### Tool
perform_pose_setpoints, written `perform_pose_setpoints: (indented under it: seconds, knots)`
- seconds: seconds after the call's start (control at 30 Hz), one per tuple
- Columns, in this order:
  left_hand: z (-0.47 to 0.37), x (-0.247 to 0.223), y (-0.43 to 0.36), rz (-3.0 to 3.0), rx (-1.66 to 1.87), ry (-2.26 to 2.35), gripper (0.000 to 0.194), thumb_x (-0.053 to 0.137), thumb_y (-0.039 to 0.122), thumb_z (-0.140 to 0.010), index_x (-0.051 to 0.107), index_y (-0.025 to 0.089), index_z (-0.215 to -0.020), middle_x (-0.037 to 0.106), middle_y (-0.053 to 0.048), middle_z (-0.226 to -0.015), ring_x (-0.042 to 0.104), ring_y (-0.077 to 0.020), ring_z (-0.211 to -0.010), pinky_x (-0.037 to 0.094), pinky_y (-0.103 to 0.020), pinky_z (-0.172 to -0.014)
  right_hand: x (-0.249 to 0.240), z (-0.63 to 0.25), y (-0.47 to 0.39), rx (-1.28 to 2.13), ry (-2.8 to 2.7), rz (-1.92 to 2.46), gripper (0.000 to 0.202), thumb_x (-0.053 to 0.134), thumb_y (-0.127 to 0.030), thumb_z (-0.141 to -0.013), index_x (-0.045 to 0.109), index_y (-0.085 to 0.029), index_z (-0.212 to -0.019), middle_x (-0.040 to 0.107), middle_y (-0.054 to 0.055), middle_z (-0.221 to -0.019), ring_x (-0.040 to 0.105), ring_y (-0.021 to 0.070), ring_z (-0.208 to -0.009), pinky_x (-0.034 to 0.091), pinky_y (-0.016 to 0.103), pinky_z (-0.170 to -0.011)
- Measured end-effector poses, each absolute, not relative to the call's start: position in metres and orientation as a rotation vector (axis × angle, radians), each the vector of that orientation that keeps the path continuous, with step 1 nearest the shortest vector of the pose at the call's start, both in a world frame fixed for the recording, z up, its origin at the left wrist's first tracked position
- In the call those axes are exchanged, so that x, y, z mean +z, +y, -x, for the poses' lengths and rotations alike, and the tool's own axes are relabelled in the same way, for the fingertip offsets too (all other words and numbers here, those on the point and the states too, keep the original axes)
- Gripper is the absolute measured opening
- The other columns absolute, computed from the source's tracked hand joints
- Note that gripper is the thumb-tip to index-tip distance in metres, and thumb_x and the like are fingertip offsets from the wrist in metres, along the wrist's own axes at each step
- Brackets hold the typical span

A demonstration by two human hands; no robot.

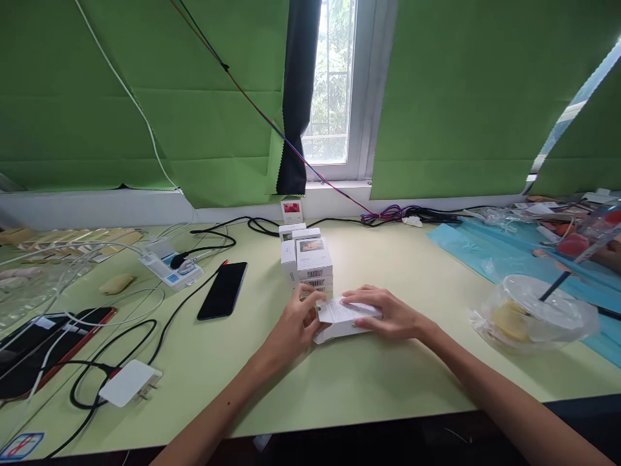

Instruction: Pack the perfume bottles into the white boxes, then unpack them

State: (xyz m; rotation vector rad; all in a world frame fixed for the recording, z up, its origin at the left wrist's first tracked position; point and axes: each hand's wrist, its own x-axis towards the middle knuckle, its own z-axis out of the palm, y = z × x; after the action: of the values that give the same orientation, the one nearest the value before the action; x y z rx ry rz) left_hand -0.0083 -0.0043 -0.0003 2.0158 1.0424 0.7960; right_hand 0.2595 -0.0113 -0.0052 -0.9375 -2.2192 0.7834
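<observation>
A small white cardboard box (342, 320) with fine print on its upper face lies on the table in front of me. My right hand (383, 312) grips its right end, fingers over the top and front. At the left end, the fingers of my left hand (303, 315) are bent around an end flap; whether they pinch it is hard to make out. Just behind my hands stands a group of similar white boxes (314, 257), some stacked, with pictures and barcodes on them. Another white box with a red picture (292, 211) stands against the wall.
Left of the boxes lies a black phone (222, 290). Beyond it are a power strip (172, 264), tangled cables, a white charger (130, 383) and a red-edged device (58, 349). On the right, a lidded cup in a plastic bag (531, 314) stands beside blue sheeting (485, 249).
</observation>
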Motion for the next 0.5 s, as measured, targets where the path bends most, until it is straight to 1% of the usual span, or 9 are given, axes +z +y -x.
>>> perform_pose_setpoints:
  seconds: [0.07,0.13,0.2,0.27,0.3,0.37,0.4,0.43,0.5]
  knots:
    - [0.006,0.003,-0.003,-2.056,0.774,1.031,0.011,0.057,0.023,-0.087,0.067,0.021,-0.091,0.057,-0.005,-0.108,0.051,-0.0089,-0.064,0.047,-0.024,-0.060,0.006,-0.262,-0.005,1.025,-2.139,1.030,0.042,0.066,-0.049,-0.094,0.074,-0.022,-0.125,0.075,0.011,-0.126,0.069,0.0288,-0.111,0.054,0.044,-0.097]
    - [0.003,0.006,-0.001,-2.012,0.762,1.032,0.011,0.059,0.021,-0.085,0.067,0.019,-0.079,0.061,-0.002,-0.085,0.049,-0.0110,-0.063,0.041,-0.023,-0.058,0.016,-0.261,0.004,1.167,-2.012,1.187,0.047,0.068,-0.055,-0.090,0.077,-0.019,-0.118,0.080,0.010,-0.107,0.072,0.0273,-0.098,0.055,0.037,-0.084]
    - [-0.001,0.007,0.000,-1.924,0.752,1.040,0.017,0.060,0.024,-0.085,0.066,0.017,-0.071,0.061,-0.001,-0.070,0.050,-0.0129,-0.063,0.039,-0.023,-0.057,0.022,-0.258,0.012,1.212,-1.866,1.349,0.054,0.066,-0.064,-0.087,0.078,-0.017,-0.112,0.079,0.010,-0.095,0.070,0.0244,-0.083,0.050,0.031,-0.067]
    - [-0.004,0.006,0.002,-1.845,0.739,1.037,0.022,0.060,0.030,-0.087,0.069,0.016,-0.072,0.067,-0.002,-0.071,0.057,-0.0152,-0.066,0.041,-0.024,-0.058,0.023,-0.254,0.018,1.246,-1.712,1.430,0.063,0.060,-0.073,-0.087,0.078,-0.016,-0.108,0.078,0.011,-0.093,0.067,0.0213,-0.075,0.044,0.028,-0.059]
    - [-0.005,0.004,0.003,-1.778,0.731,1.031,0.022,0.061,0.033,-0.087,0.071,0.016,-0.076,0.071,-0.004,-0.075,0.062,-0.0170,-0.070,0.044,-0.024,-0.059,0.022,-0.252,0.019,1.257,-1.630,1.448,0.069,0.055,-0.077,-0.087,0.077,-0.015,-0.105,0.078,0.012,-0.093,0.066,0.0203,-0.073,0.043,0.028,-0.059]
    - [-0.006,-0.002,0.004,-1.594,0.711,1.025,0.023,0.066,0.036,-0.082,0.076,0.016,-0.086,0.076,-0.006,-0.083,0.068,-0.0204,-0.077,0.048,-0.024,-0.060,0.017,-0.251,0.020,1.283,-1.479,1.465,0.078,0.045,-0.084,-0.087,0.075,-0.014,-0.102,0.075,0.011,-0.088,0.065,0.0198,-0.073,0.046,0.029,-0.062]
    - [-0.006,-0.005,0.005,-1.504,0.700,1.030,0.025,0.069,0.036,-0.079,0.077,0.015,-0.090,0.077,-0.007,-0.084,0.069,-0.0206,-0.075,0.049,-0.024,-0.057,0.014,-0.252,0.020,1.302,-1.432,1.462,0.081,0.041,-0.086,-0.087,0.073,-0.013,-0.102,0.073,0.010,-0.085,0.066,0.0202,-0.074,0.048,0.030,-0.064]
    - [-0.005,-0.009,0.006,-1.428,0.690,1.044,0.026,0.070,0.034,-0.077,0.078,0.014,-0.092,0.077,-0.007,-0.082,0.069,-0.0189,-0.068,0.046,-0.023,-0.052,0.010,-0.253,0.018,1.331,-1.422,1.445,0.081,0.041,-0.087,-0.087,0.072,-0.014,-0.104,0.072,0.009,-0.083,0.067,0.0211,-0.076,0.050,0.031,-0.066]
    - [-0.003,-0.014,0.007,-1.354,0.664,1.088,0.026,0.071,0.028,-0.072,0.079,0.012,-0.091,0.074,-0.006,-0.068,0.057,-0.0121,-0.045,0.035,-0.019,-0.039,0.003,-0.257,0.015,1.395,-1.543,1.354,0.076,0.054,-0.084,-0.083,0.066,-0.017,-0.117,0.071,0.008,-0.090,0.068,0.0235,-0.085,0.054,0.035,-0.072]
